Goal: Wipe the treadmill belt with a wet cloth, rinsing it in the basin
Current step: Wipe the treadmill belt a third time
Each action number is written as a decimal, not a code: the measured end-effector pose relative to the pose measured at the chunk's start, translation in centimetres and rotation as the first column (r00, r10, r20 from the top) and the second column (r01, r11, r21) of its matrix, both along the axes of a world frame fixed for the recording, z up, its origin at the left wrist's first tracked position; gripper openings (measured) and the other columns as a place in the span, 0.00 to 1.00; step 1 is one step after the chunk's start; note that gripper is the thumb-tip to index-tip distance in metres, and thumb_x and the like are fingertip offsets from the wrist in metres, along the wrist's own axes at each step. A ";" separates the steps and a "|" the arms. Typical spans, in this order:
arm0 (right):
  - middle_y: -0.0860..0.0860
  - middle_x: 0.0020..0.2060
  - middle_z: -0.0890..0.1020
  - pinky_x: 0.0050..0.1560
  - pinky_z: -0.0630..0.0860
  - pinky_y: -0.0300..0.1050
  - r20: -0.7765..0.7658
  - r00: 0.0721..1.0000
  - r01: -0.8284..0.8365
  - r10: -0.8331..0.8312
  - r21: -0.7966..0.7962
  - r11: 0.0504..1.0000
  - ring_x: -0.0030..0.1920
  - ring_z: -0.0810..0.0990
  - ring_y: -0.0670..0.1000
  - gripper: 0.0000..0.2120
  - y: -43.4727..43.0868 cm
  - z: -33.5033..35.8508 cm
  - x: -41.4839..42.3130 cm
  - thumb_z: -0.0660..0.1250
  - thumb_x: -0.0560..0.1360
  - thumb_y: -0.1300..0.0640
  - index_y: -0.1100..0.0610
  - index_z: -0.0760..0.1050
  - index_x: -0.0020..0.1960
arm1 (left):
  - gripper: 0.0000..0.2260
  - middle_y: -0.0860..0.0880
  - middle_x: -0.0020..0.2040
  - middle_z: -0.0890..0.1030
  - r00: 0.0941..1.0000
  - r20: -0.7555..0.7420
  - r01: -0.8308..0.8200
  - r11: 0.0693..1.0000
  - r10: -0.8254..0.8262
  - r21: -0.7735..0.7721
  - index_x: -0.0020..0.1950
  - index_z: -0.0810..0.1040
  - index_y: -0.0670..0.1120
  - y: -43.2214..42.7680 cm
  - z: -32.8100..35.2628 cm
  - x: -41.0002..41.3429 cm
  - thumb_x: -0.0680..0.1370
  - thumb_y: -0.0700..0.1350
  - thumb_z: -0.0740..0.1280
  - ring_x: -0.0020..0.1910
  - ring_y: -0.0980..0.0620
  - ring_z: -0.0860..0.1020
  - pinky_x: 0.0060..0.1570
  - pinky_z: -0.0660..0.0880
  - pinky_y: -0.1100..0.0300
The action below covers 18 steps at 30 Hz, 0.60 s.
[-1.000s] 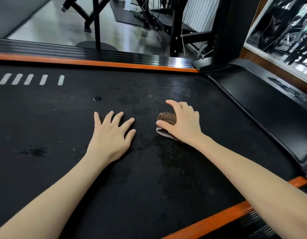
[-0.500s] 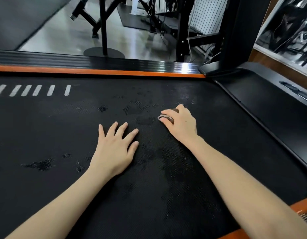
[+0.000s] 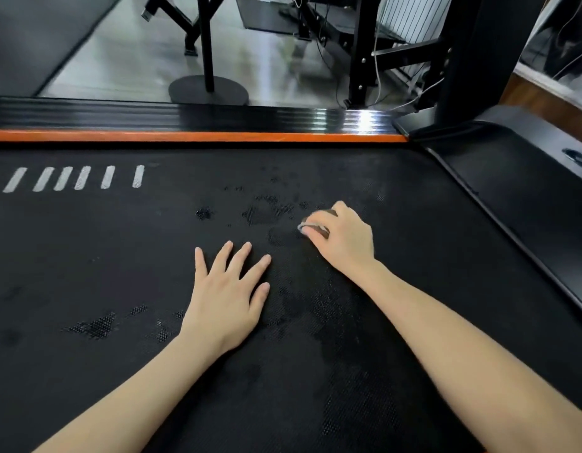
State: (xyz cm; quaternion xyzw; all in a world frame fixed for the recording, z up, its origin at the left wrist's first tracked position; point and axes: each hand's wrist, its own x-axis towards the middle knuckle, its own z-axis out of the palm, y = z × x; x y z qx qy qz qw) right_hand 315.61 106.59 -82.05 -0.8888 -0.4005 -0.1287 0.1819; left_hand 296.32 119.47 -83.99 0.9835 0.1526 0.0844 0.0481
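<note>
Curled fingers [image 3: 343,209] of the right hand [image 3: 346,240] grip a small brown cloth [image 3: 316,227], pressing it onto the treadmill belt [image 3: 119,263] among damp patches. Near it, the left hand [image 3: 229,291] lies flat on the belt, its fingers straight and spread. An orange rail [image 3: 198,136] edges the belt's far side.

2 hands on the belt [image 3: 119,256]
The left hand [image 3: 227,295] lies flat mid-belt; the right hand [image 3: 345,240], at its 2 o'clock, sits over the cloth [image 3: 315,227]. Stripes [image 3: 83,178] lie at 10 o'clock, side rail [image 3: 217,117] at 12, motor cover [image 3: 518,191] at 3.
</note>
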 end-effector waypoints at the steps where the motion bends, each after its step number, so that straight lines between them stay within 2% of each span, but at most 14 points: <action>1: 0.52 0.44 0.74 0.38 0.75 0.48 -0.007 0.999 0.044 -0.044 0.007 0.999 0.45 0.75 0.54 0.10 0.7 -0.2 0.6 0.67 0.74 0.43 0.46 0.80 0.50 | 0.23 0.43 0.65 0.76 1.000 0.010 0.005 1.000 -0.005 0.001 0.66 0.76 0.52 0.1 0.1 0.0 0.78 0.57 0.51 0.66 0.37 0.72 0.65 0.60 0.30; 3: 0.52 0.45 0.74 0.39 0.73 0.47 -0.003 0.998 0.060 -0.060 0.014 0.998 0.46 0.75 0.54 0.09 1.2 -0.6 0.7 0.67 0.75 0.44 0.46 0.80 0.51 | 0.23 0.43 0.64 0.77 0.999 0.033 -0.002 1.000 0.003 -0.005 0.65 0.77 0.52 0.7 0.5 0.3 0.78 0.57 0.51 0.65 0.38 0.73 0.65 0.59 0.30; 6: 0.51 0.45 0.74 0.39 0.75 0.47 -0.011 0.999 0.041 -0.041 0.013 0.999 0.46 0.75 0.53 0.10 0.9 -0.4 0.5 0.67 0.74 0.43 0.46 0.80 0.52 | 0.26 0.42 0.66 0.75 0.995 0.024 -0.100 0.995 0.101 -0.024 0.66 0.76 0.51 3.1 1.2 1.8 0.77 0.58 0.49 0.67 0.37 0.70 0.67 0.55 0.30; 9: 0.50 0.44 0.73 0.38 0.74 0.45 -0.003 1.000 -0.028 0.028 0.000 1.000 0.45 0.75 0.52 0.12 0.5 -0.4 1.2 0.68 0.73 0.41 0.44 0.80 0.52 | 0.30 0.42 0.74 0.65 0.976 -0.036 -0.214 0.977 0.213 -0.013 0.74 0.66 0.52 5.8 1.1 3.6 0.77 0.60 0.42 0.73 0.38 0.60 0.70 0.46 0.34; 12: 0.49 0.43 0.73 0.38 0.72 0.44 0.032 0.997 -0.065 0.066 -0.034 0.997 0.44 0.76 0.52 0.13 0.8 -0.4 3.7 0.64 0.73 0.38 0.43 0.79 0.52 | 0.29 0.43 0.77 0.60 0.965 -0.045 -0.260 0.966 0.260 0.000 0.76 0.59 0.53 6.7 0.0 4.5 0.78 0.60 0.40 0.76 0.40 0.54 0.71 0.43 0.36; 16: 0.53 0.47 0.74 0.43 0.69 0.45 -0.024 0.980 0.197 -0.198 -0.036 0.980 0.50 0.75 0.55 0.13 4.8 0.1 6.7 0.62 0.76 0.40 0.46 0.78 0.54 | 0.34 0.45 0.77 0.60 0.965 -0.046 -0.258 0.966 0.259 0.013 0.76 0.60 0.54 6.7 -0.4 4.5 0.74 0.61 0.36 0.76 0.41 0.54 0.71 0.43 0.37; 18: 0.53 0.47 0.74 0.43 0.70 0.45 -0.028 0.978 0.206 -0.206 -0.024 0.978 0.49 0.75 0.56 0.12 5.2 0.0 5.5 0.63 0.76 0.42 0.46 0.79 0.53 | 0.32 0.44 0.75 0.63 0.965 -0.042 -0.261 0.965 0.261 0.004 0.75 0.63 0.53 6.7 -0.3 4.5 0.75 0.61 0.38 0.75 0.40 0.57 0.71 0.46 0.35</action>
